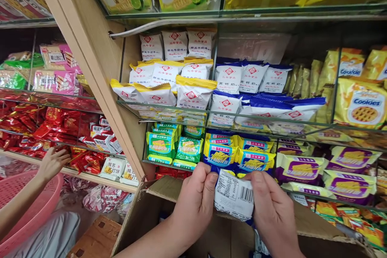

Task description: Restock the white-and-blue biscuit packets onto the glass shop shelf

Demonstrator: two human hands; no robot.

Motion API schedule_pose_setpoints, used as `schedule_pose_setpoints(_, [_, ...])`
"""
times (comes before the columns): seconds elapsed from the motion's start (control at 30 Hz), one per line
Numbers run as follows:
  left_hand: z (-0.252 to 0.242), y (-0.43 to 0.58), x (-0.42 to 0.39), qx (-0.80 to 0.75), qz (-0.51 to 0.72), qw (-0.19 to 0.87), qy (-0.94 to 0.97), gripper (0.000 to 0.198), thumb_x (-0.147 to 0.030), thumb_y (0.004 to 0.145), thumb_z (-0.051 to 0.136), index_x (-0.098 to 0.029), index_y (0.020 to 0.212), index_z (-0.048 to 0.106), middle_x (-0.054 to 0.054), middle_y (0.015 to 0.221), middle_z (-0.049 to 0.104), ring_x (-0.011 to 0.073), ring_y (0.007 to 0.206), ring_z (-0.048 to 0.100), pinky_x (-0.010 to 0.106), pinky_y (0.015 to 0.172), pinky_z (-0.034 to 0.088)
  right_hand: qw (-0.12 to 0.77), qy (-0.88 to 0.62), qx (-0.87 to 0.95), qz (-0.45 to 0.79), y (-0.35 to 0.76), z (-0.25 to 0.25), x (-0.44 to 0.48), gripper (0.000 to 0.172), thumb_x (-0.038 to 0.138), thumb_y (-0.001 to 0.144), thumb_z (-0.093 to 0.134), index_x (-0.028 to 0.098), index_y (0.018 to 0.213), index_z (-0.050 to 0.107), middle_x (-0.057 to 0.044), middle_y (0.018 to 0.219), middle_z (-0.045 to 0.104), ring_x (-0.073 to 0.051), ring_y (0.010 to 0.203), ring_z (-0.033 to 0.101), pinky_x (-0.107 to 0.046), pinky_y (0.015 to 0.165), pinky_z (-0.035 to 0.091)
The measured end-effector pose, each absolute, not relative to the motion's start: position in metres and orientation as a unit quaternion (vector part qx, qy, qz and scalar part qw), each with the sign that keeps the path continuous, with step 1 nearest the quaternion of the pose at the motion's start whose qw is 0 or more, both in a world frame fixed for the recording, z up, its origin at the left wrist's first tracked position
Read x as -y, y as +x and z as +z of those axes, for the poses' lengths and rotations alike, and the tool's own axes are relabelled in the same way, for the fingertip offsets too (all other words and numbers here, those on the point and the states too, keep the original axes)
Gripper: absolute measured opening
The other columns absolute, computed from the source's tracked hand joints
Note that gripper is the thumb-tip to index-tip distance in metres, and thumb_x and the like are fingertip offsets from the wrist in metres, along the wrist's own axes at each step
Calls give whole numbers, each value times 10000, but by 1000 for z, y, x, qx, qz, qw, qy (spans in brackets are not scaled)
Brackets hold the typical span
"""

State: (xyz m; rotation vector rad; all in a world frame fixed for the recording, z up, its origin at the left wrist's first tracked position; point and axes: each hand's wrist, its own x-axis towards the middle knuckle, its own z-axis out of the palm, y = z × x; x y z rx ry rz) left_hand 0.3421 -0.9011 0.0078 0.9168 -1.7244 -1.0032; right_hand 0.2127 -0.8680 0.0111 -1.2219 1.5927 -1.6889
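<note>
A small white snack packet (231,197) is pinched between my two hands, its printed back and barcode facing me. My left hand (196,193) grips the packet's left end, where a bit of blue edge shows. On the right end, the fingers of my right hand (269,197) are closed. Both hands are above an open cardboard box (139,213), whose dim inside shows a few packets. Just beyond the hands, blue-and-yellow packets (220,155) stand on a low shelf. White packets with blue edges (228,78) fill the glass shelf above them.
Glass shelves (181,113) carry white-and-yellow packets (193,92), green packets (161,147), purple packets (302,167) and cookie bags (359,102). A wooden upright (90,56) divides the shelving. At left, another person's hand (54,163) reaches toward red packets, over a pink basket (45,205).
</note>
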Motion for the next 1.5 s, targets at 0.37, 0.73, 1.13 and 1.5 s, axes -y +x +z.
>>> schedule_pose_setpoints(0.37, [15,352,911,623,-611,406,272,329,-484,836,413,-232,1039,352,-44,693,420,91,547,416,189,463,352,200,-586,-467,-631,210,12,866,301,405,704,613,227,946,599,-80,1015,597,-200,956,558,-274,796,469])
schedule_pose_setpoints(0.73, [22,354,922,552,-673,405,280,367,-530,719,565,-184,823,496,-56,648,441,76,590,413,182,556,342,90,-885,-290,-354,203,57,875,412,13,703,455,204,1064,507,-76,1013,623,-137,953,583,-201,806,481])
schedule_pose_setpoints(1.13, [16,351,917,640,-601,367,308,371,-534,755,501,-165,779,474,-57,592,477,56,474,447,168,442,303,131,-606,-572,-538,124,183,890,345,444,667,631,186,891,579,14,651,590,-58,397,431,-186,343,322])
schedule_pose_setpoints(1.5, [15,352,912,686,-554,364,300,293,-464,805,462,-174,821,494,-43,615,415,100,567,407,203,520,371,-356,-632,-651,-223,115,205,910,242,364,773,507,230,963,572,-44,820,607,-177,571,558,-274,458,330])
